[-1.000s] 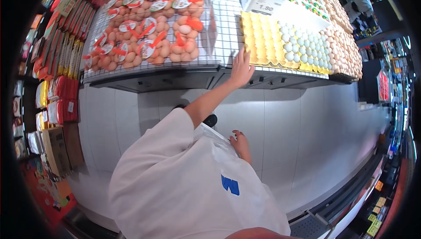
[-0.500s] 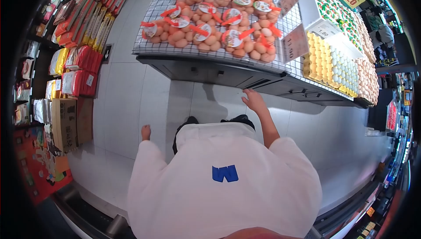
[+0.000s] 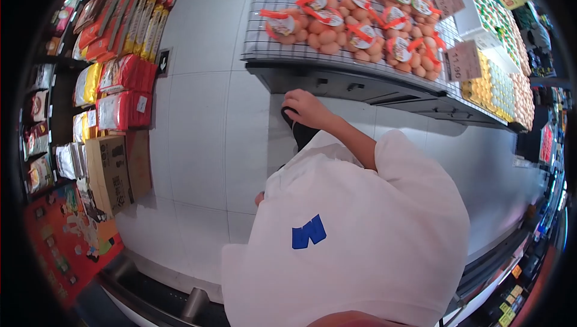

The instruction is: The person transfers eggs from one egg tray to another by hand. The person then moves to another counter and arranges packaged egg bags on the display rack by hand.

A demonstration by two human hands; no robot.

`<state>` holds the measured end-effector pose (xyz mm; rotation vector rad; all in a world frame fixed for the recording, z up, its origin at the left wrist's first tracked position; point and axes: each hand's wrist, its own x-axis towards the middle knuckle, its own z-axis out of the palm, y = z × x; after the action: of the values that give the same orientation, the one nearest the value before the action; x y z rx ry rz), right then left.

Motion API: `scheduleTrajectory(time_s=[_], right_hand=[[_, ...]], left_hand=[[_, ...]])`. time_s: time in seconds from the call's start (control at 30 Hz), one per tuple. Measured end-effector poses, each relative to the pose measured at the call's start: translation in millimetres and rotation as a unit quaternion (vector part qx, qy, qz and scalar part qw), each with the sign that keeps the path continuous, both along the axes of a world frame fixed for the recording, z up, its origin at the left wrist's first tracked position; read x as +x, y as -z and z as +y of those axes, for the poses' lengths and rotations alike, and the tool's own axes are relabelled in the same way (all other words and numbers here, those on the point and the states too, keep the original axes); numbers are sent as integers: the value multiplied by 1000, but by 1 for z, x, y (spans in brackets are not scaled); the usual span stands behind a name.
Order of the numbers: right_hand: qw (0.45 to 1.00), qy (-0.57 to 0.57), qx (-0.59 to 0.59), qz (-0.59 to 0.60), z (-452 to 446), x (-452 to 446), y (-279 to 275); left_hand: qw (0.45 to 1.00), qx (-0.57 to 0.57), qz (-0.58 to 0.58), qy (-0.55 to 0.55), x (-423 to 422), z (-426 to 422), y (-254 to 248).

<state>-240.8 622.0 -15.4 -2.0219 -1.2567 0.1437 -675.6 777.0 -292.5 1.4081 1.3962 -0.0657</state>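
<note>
My right hand [image 3: 305,109] is stretched out across my front, over the floor and my dark shoe, just short of the black display base [image 3: 354,85]. Its fingers are loosely bent and a little apart, with nothing seen in them. Only a small part of my left hand [image 3: 259,198] shows at the left edge of my white shirt [image 3: 360,237]; its fingers are hidden. Beyond the right hand, net bags of brown eggs [image 3: 327,36] with red ties and round labels lie on the wire-grid display top [image 3: 264,39].
Yellow trays of pale eggs [image 3: 496,90] and price signs [image 3: 463,61] are at the right. Shelves on the left hold red and yellow packages [image 3: 114,111], with cardboard boxes [image 3: 109,171] below. A metal rail [image 3: 195,304] runs behind me at the bottom.
The view has shifted left along the display, so the eggs appear farther right. My left hand has come away from the yellow trays, then swung mostly behind my shirt. My right hand has swung forward.
</note>
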Motion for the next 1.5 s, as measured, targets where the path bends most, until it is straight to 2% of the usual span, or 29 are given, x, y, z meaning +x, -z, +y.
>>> scheduleTrajectory(time_s=[0.17, 0.23, 0.3, 0.37, 0.43, 0.47, 0.5, 0.53, 0.57, 0.6, 0.63, 0.73, 0.77, 0.8, 0.83, 0.87, 1.0, 1.1, 1.23, 1.37, 1.5], right_hand=[[991, 37, 94, -85, 104, 52, -18], [991, 41, 94, -91, 143, 74, -17], [992, 50, 84, -78, 177, 90, -17], [991, 83, 74, -70, 207, 98, -9], [988, 124, 62, -74, 231, 114, 0], [978, 177, 12, -110, 241, 116, 5], [962, 227, -41, -144, 249, 115, 10], [959, 241, -47, -141, 255, 114, 15], [941, 293, -106, -134, 261, 116, 17], [915, 346, -162, -126, 267, 121, 20], [903, 363, -202, -111, 272, 123, 25], [864, 445, -210, -109, 289, 129, 33], [853, 467, -207, -109, 295, 131, 34], [834, 499, -212, -100, 300, 131, 37], [816, 529, -218, -89, 308, 130, 40], [805, 545, -217, -84, 316, 127, 46], [720, 644, -251, -65, 342, 122, 50], [720, 663, -200, -45, 357, 113, 43], [689, 708, -143, -49, 359, 102, 9], [620, 770, -92, -118, 338, 103, 3], [556, 813, -33, -168, 292, 123, 5]], left_hand=[[990, 92, -99, 30, 76, 67, -19], [992, 78, -59, 78, 83, 111, -23], [980, 58, 10, 188, 79, 164, -24], [932, 72, 66, 349, 75, 224, -25], [837, 130, 81, 526, 89, 288, -24], [802, 149, 78, 574, 100, 318, -27], [793, 145, 76, 587, 108, 339, -29], [886, 93, 71, 449, 127, 360, -42], [951, 40, 63, 299, 155, 382, -59], [989, -14, 51, 140, 185, 405, -70], [997, -71, 40, -20, 210, 425, -77], [992, -102, 36, 65, 252, 492, -59], [991, -98, 31, 88, 258, 526, -32], [963, 4, 30, 266, 259, 566, 4], [896, 107, 28, 431, 265, 605, 18], [866, 127, 34, 481, 273, 633, 13], [866, 74, 76, 488, 312, 731, -11], [871, 40, 123, 474, 341, 797, -23], [891, -12, 164, 424, 404, 850, -23], [896, -67, 169, 404, 486, 850, -2], [887, -154, 137, 414, 580, 798, 33]])
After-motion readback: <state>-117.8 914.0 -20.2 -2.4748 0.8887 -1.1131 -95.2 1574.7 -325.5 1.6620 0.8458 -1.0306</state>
